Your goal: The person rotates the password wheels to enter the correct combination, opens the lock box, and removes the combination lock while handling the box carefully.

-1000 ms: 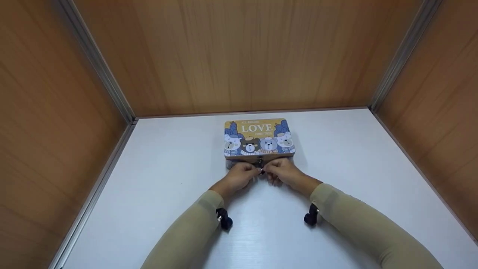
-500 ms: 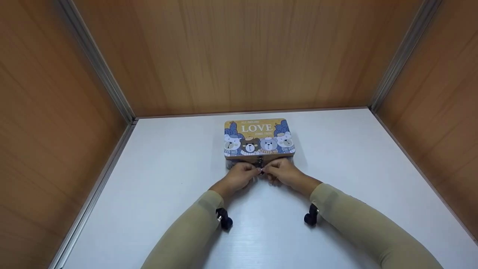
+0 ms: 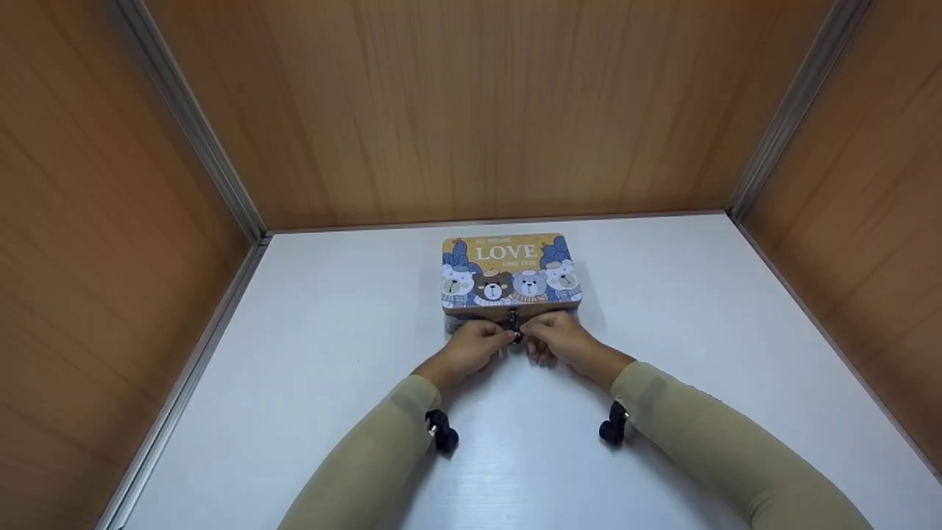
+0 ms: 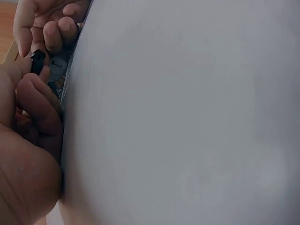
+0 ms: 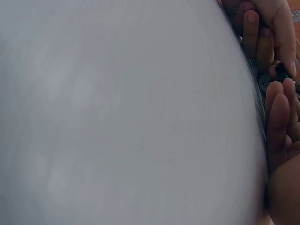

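A rectangular tin box (image 3: 508, 254) with cartoon bears and the word LOVE on its lid stands closed on the white table. From the dark clasp (image 3: 513, 316) at its front hangs a small black padlock (image 4: 38, 62), mostly covered by fingers. My left hand (image 3: 471, 347) pinches this padlock between thumb and forefinger, as the right wrist view shows. On the other side, my right hand (image 3: 561, 342) has thumb and forefinger at the padlock's end, the remaining fingers loosely curled below. Exact contact of the right fingertips is hard to see.
A white tabletop (image 3: 353, 331) lies around the box. Wood-grain panels (image 3: 471, 110) rise behind and on both sides, joined by metal corner strips. Dark wrist cameras (image 3: 443, 433) hang under both sleeves.
The right thumb shifts slightly at the padlock and lifts a little off it, showing more of the dark piece. The left hand and the box stay in place.
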`<state>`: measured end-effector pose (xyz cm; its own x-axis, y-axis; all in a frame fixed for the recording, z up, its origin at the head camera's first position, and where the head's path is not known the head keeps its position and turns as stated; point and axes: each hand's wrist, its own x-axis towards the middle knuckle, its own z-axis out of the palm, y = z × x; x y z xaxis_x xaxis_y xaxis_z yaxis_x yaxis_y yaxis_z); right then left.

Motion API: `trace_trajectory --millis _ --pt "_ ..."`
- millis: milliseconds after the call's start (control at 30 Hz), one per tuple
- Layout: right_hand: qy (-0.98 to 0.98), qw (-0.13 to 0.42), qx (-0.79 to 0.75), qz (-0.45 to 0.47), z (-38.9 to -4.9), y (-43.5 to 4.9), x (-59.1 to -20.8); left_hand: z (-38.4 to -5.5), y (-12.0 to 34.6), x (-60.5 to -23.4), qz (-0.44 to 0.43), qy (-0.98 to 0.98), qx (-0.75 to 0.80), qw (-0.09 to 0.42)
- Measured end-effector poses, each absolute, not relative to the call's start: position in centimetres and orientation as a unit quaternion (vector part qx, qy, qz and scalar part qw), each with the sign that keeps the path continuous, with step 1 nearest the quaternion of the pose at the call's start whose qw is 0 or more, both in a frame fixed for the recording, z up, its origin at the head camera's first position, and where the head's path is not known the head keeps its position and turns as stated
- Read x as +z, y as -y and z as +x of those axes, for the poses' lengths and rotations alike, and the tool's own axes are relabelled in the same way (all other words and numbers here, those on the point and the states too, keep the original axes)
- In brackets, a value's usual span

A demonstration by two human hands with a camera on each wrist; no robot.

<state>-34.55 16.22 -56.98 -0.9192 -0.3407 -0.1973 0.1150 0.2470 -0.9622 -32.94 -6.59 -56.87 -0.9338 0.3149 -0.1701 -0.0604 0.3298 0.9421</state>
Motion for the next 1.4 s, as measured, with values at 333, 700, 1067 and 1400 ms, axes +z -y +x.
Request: trace_trajectory --millis 333,700,1067,1400 --pt "-0.782 0.178 -0.591 -0.087 -34.5 -16.1 -57.3 -32.8 6.7 -56.8 0.08 -0.802 0.57 0.16" --pt "-0.787 0.181 -0.584 -0.086 -34.5 -16.2 -57.1 -32.8 6.6 -56.9 0.081 -0.796 0.577 0.162" --pt "-0.762 0.189 -0.614 -0.079 -34.6 -16.2 -57.0 -33.6 6.6 -57.4 0.08 -0.812 0.556 0.161" --pt "-0.774 0.187 -0.601 -0.072 -34.7 -16.3 -57.3 -33.0 6.7 -57.1 0.088 -0.812 0.558 0.149"
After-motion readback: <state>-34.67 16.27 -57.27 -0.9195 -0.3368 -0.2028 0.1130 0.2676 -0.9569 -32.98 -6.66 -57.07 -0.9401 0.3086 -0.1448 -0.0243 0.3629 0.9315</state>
